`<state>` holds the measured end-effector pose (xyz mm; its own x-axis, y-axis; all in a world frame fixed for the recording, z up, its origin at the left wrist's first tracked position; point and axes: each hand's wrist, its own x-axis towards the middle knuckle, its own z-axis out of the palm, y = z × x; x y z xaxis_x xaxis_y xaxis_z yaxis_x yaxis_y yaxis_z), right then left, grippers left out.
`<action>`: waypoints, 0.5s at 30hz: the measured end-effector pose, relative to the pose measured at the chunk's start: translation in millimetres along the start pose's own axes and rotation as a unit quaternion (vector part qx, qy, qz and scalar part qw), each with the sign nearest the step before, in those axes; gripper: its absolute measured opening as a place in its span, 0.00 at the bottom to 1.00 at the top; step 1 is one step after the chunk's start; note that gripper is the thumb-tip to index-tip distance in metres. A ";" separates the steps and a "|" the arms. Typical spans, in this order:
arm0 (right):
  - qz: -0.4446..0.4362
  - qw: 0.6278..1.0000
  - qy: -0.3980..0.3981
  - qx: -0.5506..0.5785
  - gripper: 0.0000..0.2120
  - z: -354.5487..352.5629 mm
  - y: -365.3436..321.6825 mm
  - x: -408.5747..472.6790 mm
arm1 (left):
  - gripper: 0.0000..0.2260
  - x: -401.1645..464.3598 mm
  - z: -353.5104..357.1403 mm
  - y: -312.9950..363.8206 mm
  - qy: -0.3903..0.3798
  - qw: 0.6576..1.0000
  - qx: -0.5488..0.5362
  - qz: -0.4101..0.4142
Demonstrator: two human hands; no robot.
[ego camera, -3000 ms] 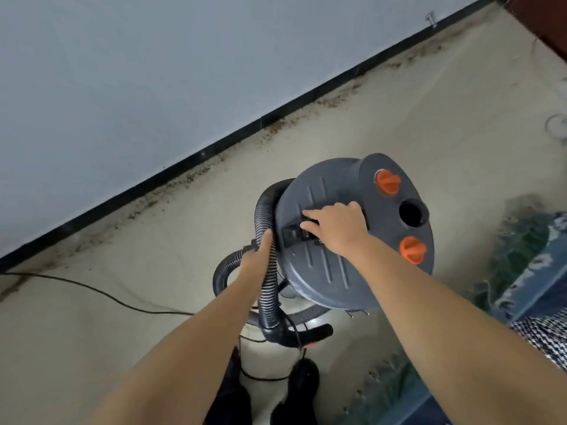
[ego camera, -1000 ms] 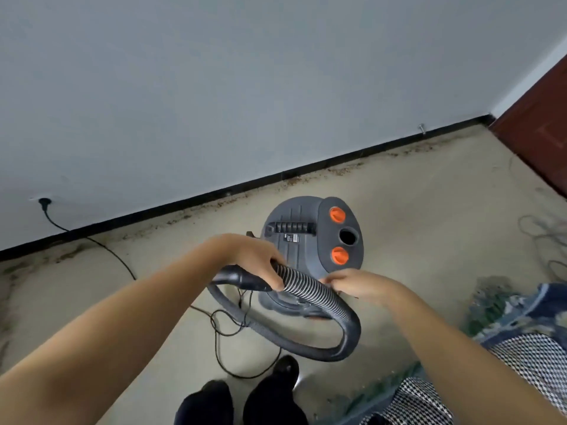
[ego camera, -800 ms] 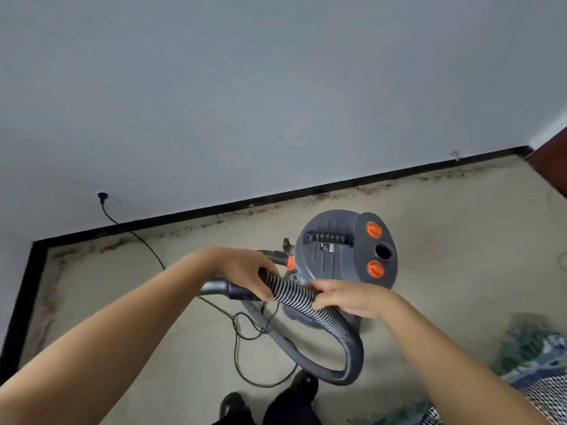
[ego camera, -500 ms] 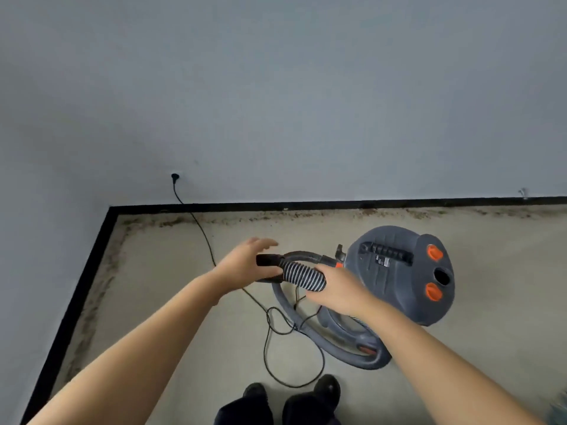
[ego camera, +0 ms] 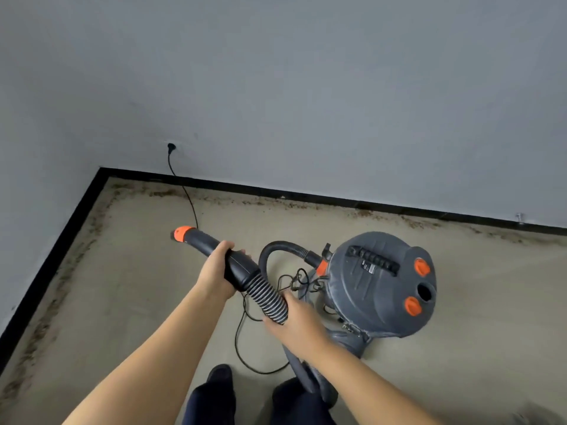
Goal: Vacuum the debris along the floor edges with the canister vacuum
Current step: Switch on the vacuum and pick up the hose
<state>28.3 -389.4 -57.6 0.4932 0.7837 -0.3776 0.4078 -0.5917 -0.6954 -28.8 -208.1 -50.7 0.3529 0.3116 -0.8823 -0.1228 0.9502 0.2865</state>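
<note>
Left hand (ego camera: 218, 273) now gripping hose (ego camera: 267, 297) handle, orange nozzle (ego camera: 181, 233) swung out toward corner, right hand (ego camera: 296, 325) slid lower along hose

Your left hand (ego camera: 214, 271) holds the hose nozzle (ego camera: 208, 250) at frame centre, your right hand (ego camera: 294, 323) on the hose (ego camera: 267, 299) just below-right, the canister (ego camera: 380, 283) to the right, debris (ego camera: 276, 200) along the wall above.
</note>
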 end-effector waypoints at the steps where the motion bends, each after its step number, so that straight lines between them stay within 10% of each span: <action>1: -0.001 1.000 -0.002 0.012 0.14 -8.8 8.6 -0.1 | 0.08 0.9 7.3 -9.9 -0.006 1.000 -0.011 0.012; 7: 0.003 1.000 0.001 0.017 0.15 -67.4 83.1 -2.2 | 0.06 8.0 62.5 -83.3 -0.046 0.996 -0.065 0.033; 13: 0.017 0.977 -0.203 0.055 0.25 -114.0 157.8 -5.1 | 0.08 24.6 76.0 -136.5 0.034 0.996 -0.069 0.036; 15: 0.066 0.984 -0.143 0.077 0.24 -134.9 193.8 -6.1 | 0.08 26.9 72.8 -144.5 0.057 0.995 -0.067 0.044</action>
<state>208.0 -534.3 -107.5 0.2884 0.7354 -0.6132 0.2224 -0.6743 -0.7042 65.9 -336.5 -88.6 0.2293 0.3836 -0.8946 -0.2745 0.9072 0.3187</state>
